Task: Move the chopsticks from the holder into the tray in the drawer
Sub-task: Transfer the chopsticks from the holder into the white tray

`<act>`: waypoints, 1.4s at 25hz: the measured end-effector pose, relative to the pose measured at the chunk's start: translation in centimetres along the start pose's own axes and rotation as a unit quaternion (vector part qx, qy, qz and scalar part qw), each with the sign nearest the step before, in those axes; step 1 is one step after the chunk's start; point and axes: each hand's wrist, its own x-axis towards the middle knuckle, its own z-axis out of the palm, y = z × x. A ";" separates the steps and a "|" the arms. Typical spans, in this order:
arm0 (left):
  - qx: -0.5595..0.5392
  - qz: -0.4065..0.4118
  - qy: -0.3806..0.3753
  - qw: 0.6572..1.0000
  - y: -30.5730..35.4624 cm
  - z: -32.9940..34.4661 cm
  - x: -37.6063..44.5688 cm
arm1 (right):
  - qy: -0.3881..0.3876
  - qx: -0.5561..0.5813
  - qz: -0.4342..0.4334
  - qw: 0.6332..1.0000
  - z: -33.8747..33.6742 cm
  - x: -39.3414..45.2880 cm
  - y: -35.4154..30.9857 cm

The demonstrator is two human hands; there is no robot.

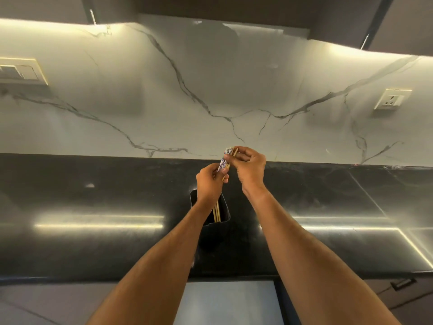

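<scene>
A black holder (223, 211) stands on the dark countertop (93, 195), with wooden chopsticks (217, 213) leaning inside it. Above the holder my left hand (209, 184) grips the lower part of a chopstick bundle (224, 160) that has blue-and-white patterned tops. My right hand (249, 166) pinches the top end of the same bundle, just right of my left hand. Part of the holder is hidden behind my left wrist. The drawer's tray is not in sight.
A white marble backsplash (210, 90) rises behind the counter, with a switch plate (21, 71) at left and a socket (392, 99) at right. Dark wall cabinets hang overhead. Below the counter edge a pale panel (225, 301) shows between my forearms, and a drawer handle (403, 283) at right.
</scene>
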 end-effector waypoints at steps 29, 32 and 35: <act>-0.089 -0.198 0.195 0.956 2.3 -5.5 -11.2 | 0.306 0.116 0.186 0.926 -7.7 -11.6 -5.7; -0.160 -0.220 0.242 0.932 2.8 -5.3 -11.3 | 0.342 0.194 0.271 0.878 -8.3 -13.4 -5.1; -0.202 -0.255 0.273 0.905 2.8 -5.1 -11.5 | 0.324 0.222 0.332 0.857 -8.6 -15.5 -4.6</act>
